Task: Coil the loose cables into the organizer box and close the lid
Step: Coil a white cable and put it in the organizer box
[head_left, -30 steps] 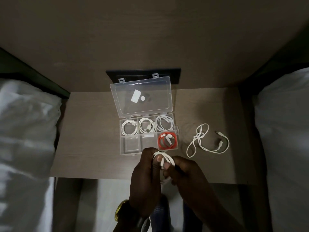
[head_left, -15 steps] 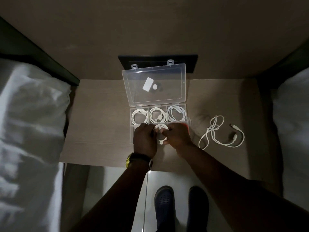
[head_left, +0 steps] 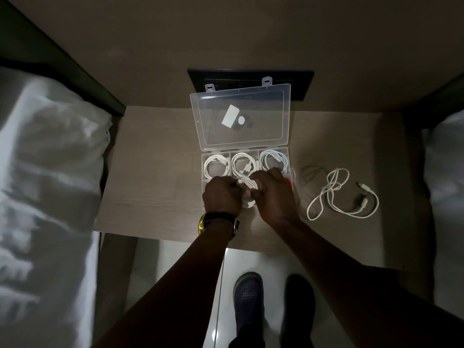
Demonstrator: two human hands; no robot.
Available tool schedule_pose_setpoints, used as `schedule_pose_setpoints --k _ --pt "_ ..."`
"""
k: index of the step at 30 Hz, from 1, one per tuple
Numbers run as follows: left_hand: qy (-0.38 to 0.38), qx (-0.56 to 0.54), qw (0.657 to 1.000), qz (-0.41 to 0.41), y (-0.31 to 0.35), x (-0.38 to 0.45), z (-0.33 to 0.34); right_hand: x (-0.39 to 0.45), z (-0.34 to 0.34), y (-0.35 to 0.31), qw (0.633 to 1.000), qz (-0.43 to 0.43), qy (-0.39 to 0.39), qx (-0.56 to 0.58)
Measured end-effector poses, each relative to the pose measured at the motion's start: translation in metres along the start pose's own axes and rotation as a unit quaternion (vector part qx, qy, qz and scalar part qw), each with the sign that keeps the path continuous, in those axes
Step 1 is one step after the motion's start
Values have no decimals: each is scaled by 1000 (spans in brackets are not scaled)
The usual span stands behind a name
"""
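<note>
Clear plastic organizer box (head_left: 204, 169) sits on the pale wood tabletop (head_left: 155, 177), its lid (head_left: 242, 116) swung open and leaning back behind the compartments. Three coiled white cables fill the box's far row: one (head_left: 217, 165) in the left cell, one (head_left: 244, 165) in the middle, one (head_left: 275, 160) in the right. Over the near row, both hands meet on a fourth coiled white cable (head_left: 247, 193). Left hand (head_left: 222, 195), a watch (head_left: 217, 223) at its wrist, has its fingers curled and pinching the coil's left side; right hand (head_left: 272, 194) pinches the coil's right side with bent fingers. A sliver of red (head_left: 290, 183) shows past the right hand at the box's near right cell. Well to the right of the box, a loose white cable (head_left: 339, 197) lies tangled on the tabletop. White bedding (head_left: 45, 172) lies to the left of the box.
</note>
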State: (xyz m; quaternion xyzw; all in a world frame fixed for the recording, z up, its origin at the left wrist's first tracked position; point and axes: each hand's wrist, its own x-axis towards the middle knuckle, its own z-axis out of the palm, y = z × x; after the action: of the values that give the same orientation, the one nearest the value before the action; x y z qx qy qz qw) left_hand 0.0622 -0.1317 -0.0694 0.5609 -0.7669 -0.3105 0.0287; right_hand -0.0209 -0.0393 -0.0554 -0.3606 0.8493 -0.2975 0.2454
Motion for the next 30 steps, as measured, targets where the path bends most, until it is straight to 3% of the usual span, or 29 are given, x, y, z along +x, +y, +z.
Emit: schedule_pose_setpoints --k 6,13,17,24,28,30 --pt "-18 -52 998 -23 -1 -2 -8 -3 -4 14 994 -46 -58 -76" --pt "-80 -54 987 131 -24 -22 -26 5 -2 20 980 -75 -89 -161" --pt "-24 37 979 199 -22 -27 -19 8 2 21 978 -69 -87 -178" --pt "-33 119 976 181 -12 -21 -8 1 -2 33 974 -86 -83 -193" --pt "-51 149 972 176 -9 -18 -7 12 -3 18 982 -28 -60 -175" --pt "-55 148 973 168 -6 -16 -6 17 -4 15 987 20 -86 -133"
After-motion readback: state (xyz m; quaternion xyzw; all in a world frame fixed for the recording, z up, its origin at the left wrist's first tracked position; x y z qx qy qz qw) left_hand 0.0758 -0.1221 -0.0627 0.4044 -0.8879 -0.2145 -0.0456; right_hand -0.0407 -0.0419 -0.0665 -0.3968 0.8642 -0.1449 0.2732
